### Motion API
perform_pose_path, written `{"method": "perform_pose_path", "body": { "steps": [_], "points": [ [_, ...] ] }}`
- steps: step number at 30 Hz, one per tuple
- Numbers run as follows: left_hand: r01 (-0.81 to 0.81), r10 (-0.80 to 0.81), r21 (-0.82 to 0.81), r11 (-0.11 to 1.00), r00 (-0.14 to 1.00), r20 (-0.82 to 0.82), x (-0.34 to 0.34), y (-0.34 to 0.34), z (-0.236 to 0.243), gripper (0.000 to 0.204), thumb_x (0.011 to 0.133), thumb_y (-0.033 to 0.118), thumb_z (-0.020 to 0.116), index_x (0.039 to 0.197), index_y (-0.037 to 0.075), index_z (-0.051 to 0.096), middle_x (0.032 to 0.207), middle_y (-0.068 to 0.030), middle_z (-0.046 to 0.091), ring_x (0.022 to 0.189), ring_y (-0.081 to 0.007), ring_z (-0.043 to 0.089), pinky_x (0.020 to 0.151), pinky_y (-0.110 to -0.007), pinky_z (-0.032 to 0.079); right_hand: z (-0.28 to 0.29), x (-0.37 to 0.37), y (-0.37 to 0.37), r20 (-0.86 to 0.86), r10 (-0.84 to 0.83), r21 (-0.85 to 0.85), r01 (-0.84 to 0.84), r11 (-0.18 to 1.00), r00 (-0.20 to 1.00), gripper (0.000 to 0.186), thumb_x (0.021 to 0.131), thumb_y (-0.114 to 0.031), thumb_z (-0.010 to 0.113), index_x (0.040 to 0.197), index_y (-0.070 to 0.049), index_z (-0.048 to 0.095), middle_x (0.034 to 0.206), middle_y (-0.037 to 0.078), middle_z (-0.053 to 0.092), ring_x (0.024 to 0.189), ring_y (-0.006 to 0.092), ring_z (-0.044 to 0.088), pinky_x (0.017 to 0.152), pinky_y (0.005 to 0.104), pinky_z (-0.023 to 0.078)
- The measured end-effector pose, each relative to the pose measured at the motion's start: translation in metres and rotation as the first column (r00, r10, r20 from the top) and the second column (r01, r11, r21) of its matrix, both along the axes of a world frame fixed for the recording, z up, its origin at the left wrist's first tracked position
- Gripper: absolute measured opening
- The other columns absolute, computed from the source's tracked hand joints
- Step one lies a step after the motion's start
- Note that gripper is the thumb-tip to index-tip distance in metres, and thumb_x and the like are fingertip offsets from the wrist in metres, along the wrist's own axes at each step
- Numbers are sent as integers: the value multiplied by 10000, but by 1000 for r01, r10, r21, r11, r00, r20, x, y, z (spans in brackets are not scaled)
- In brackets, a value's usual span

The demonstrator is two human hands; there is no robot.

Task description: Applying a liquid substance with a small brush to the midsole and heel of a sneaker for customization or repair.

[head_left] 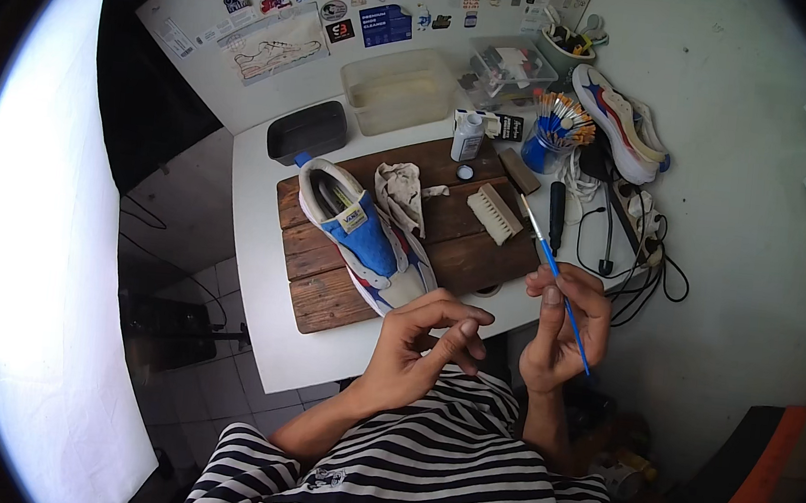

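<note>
Lower centre: right hand [564, 323] pinches thin blue brush [555, 265]; left hand [424, 344] half-curled, empty. Loose pinch risks brush dropping onto sneaker [366, 239].

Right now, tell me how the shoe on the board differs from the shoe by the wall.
The board shoe sits upright on the wooden board, its opening and blue tongue showing; the wall shoe leans against the wall with its sole turned out. The board shoe lies close to the left hand; the wall shoe stands beyond the brush cup. Both are white, blue and red.
</note>
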State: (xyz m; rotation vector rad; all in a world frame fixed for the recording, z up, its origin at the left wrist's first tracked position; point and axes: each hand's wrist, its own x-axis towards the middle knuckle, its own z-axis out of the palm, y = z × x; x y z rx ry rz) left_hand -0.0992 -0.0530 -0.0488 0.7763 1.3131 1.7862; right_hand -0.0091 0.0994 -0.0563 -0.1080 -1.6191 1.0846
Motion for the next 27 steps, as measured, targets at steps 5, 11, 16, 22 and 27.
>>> {"method": "perform_pose_path", "body": {
  "steps": [5,11,16,22,27],
  "points": [
    [-87,90,31,996,838,-538,-10,2,12,194,985,58,601,1131,-51,666,960,-111,601,816,-162,682,673,-277,595,5,-19,-2,104,91,44,-96,994,990,253,995,-30,532,1229,43,594,1136,222,675,944,272,695,793,369,574],
    [-359,340,27,933,854,-393,-46,-40,18,247,945,-26,593,1185,-62,640,984,-82,553,829,-144,649,680,-252,577,-27,-136,24,490,-34,512,-257,819,871,353,887,-18,627,1240,-25,626,1201,133,680,1123,325,632,904,393,540],
    [-371,338,-15,929,861,-381,-63,-45,40,366,923,-69,562,1284,-42,616,989,-59,505,807,-112,588,669,-242,563,-76,-186,58,823,-17,407,-569,715,568,433,781,32,644,1208,-38,648,1157,117,666,1060,320,596,876,422,541],
    [-335,250,-115,935,856,-452,-76,-33,47,467,885,-73,572,1348,-15,597,984,-49,467,832,-104,549,726,-254,530,11,-126,44,368,-29,412,-135,901,929,436,750,76,671,1179,0,666,1093,146,677,956,309,630,790,423,531],
    [-182,187,71,981,776,-602,-62,5,48,350,688,-69,600,1020,-15,699,982,-121,472,884,-246,519,735,-324,438,54,-62,17,293,27,542,-190,819,956,449,735,41,706,1181,0,687,1112,174,682,942,269,650,764,373,553]
  ]
}}
